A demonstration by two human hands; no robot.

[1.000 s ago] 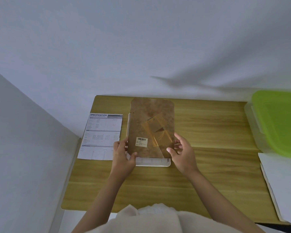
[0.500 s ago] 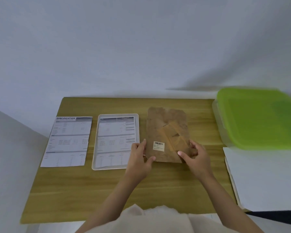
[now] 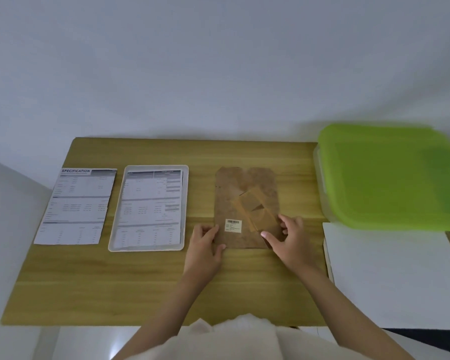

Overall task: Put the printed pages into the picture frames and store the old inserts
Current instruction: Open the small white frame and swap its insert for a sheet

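Head view of a wooden table (image 3: 146,281). The brown backing board (image 3: 244,203) of a picture frame lies flat right of centre, stand side and barcode label up. The left hand (image 3: 204,241) pinches its near-left corner between thumb and fingers; the right hand (image 3: 287,233) grips the near-right corner, fingers curled over the board's face. The white frame (image 3: 185,203) lies open just left of the board with a printed sheet inside; 1 loose printed page (image 3: 76,206) lies further left. A green-lidded box (image 3: 390,175) stands at far right. The step in hand appears to be frame disassembly; next, the sheet in the frame likely needs lifting out or checking, which calls for both hands to let go of the board.
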